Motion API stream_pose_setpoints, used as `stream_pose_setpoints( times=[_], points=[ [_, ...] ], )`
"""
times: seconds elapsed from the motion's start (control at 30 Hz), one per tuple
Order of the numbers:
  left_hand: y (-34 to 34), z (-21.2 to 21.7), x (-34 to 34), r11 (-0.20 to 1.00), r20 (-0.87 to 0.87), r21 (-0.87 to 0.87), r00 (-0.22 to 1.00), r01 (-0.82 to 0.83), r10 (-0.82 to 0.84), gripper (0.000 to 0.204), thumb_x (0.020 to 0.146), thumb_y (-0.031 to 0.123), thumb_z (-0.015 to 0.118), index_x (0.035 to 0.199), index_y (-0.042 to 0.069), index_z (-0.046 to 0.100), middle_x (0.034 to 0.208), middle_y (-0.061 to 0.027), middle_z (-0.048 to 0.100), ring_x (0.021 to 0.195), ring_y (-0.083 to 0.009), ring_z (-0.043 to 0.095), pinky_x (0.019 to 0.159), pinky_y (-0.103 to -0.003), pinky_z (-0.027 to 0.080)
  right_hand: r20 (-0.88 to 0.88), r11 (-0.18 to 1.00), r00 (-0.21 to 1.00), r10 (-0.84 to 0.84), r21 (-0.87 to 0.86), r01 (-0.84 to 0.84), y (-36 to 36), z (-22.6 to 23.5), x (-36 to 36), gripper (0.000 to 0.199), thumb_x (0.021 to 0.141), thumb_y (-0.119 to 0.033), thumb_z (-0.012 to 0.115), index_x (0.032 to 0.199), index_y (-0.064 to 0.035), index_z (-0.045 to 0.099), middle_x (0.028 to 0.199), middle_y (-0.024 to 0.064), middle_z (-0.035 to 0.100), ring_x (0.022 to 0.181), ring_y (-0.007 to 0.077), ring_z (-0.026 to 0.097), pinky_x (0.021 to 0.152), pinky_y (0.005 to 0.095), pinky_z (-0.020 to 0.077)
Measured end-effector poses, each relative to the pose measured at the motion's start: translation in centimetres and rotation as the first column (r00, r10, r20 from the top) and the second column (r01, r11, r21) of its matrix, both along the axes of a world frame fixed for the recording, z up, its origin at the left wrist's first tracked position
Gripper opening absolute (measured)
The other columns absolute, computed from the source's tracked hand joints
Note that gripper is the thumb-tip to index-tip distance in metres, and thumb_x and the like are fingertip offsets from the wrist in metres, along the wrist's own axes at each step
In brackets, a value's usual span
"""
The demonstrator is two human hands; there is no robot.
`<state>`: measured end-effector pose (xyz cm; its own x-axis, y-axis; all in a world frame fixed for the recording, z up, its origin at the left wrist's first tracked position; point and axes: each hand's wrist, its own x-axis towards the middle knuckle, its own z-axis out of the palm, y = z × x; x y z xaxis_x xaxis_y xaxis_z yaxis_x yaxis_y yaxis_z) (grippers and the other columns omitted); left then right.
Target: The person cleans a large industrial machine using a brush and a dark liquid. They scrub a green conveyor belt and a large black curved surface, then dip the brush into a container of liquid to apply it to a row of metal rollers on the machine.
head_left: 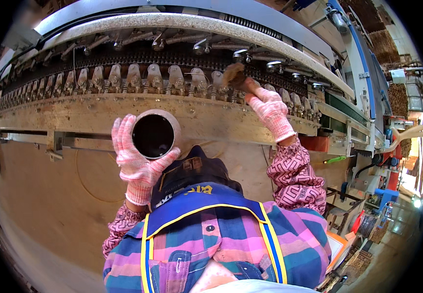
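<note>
My left hand (pixel 140 168), in a pink-and-white knit glove, is wrapped round a round metal can (pixel 176 128). Dark liquid (pixel 152 136) shows inside it, with small glints on its surface. The can is held in front of the machine's long metal rail (pixel 211 115). My right hand (pixel 271 113), gloved alike, grips a brush (pixel 234 75) with brown bristles. Its bristles are over the row of upright metal brackets (pixel 175 78), close to the dark chain (pixel 184 62); whether they touch it I cannot tell. My fingers hide most of the handle.
Springs and shiny bolts (pixel 201 47) line the machine under a curved pale bar (pixel 148 20). A blue-edged upright frame (pixel 365 73) stands to the right. A yellowish hose (pixel 77 173) lies on the brown floor (pixel 40 195) at left. Tools and a blue clamp-like part (pixel 386 195) are at lower right.
</note>
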<state>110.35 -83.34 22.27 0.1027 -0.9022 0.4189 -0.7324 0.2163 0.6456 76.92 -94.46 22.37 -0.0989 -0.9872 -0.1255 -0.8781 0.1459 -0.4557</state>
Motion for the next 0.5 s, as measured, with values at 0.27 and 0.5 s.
stream_pose_setpoints(
  times=[0.27, 0.5],
  points=[
    [-0.2, 0.1, 0.3, 0.999, 0.028, 0.006, 0.999, 0.033, -0.033, 0.111, 0.057, 0.049, 0.094, 0.144, 0.003, 0.043, 0.143, -0.0183, 0.048, 0.141, -0.0434, 0.034, 0.115, -0.053, 0.035, -0.735, 0.860, 0.644, 0.210, -0.175, -0.480, -4.1, 1.5, -0.7, 0.051, 0.092, -0.027, 0.061, 0.142, -0.0197, 0.055, 0.087, 0.0096, 0.068, 0.081, 0.0277, 0.070, 0.071, 0.0403, 0.0571],
    [-0.2, 0.2, 0.8, 0.999, 0.050, -0.009, 0.998, 0.046, -0.045, 0.111, 0.057, 0.048, 0.094, 0.144, 0.003, 0.042, 0.142, -0.0170, 0.049, 0.140, -0.0444, 0.035, 0.116, -0.055, 0.033, -0.885, 0.868, 0.333, 0.324, 0.139, -0.476, -5.7, 5.1, 1.6, 0.043, 0.105, -0.042, 0.045, 0.141, -0.0192, 0.056, 0.094, 0.0177, 0.068, 0.084, 0.0301, 0.072, 0.070, 0.0397, 0.0581]
  ],
)
